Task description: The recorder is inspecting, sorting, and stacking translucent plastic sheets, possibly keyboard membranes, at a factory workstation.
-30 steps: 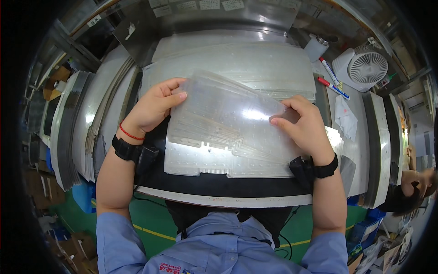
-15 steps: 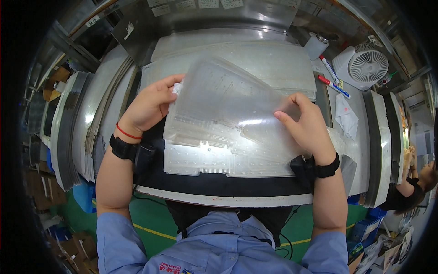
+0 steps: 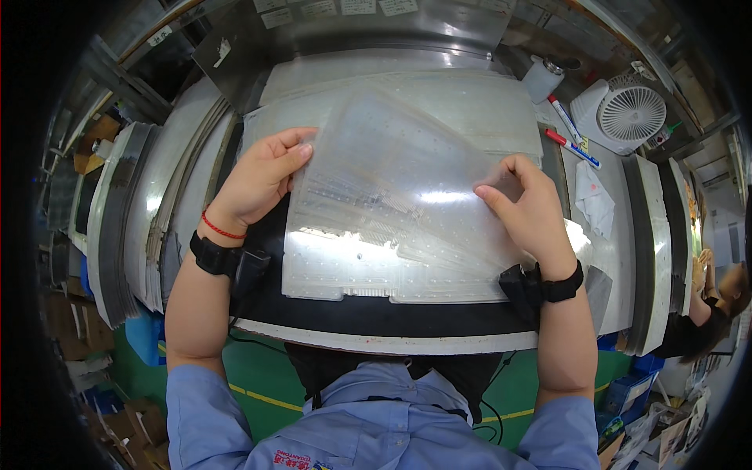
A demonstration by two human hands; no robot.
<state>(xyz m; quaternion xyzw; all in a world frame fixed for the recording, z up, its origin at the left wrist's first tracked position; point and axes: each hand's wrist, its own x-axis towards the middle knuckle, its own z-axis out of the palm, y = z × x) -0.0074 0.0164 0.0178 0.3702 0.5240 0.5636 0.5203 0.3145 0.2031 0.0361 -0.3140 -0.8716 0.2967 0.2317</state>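
A clear plastic sheet is raised at a slant over the middle of the bench, its far edge tilted up. Thumb and fingers of my left hand pinch its left edge. At its right edge, my right hand has the sheet between thumb and curled fingers. Beneath lie more translucent sheets with small raised dots and a notched near edge, resting on a black mat. Glare hides part of their surface.
Tall sheet stacks stand left and right. Farther back are flat sheets. At the right sit a white fan, markers, a crumpled white cloth and a bottle. Another person is at the far right.
The lifted sheet has shifted and changed tilt slightly, moving its glare. My left thumb now presses on its edge, where a white patch showed before. My right hand has hardly moved.
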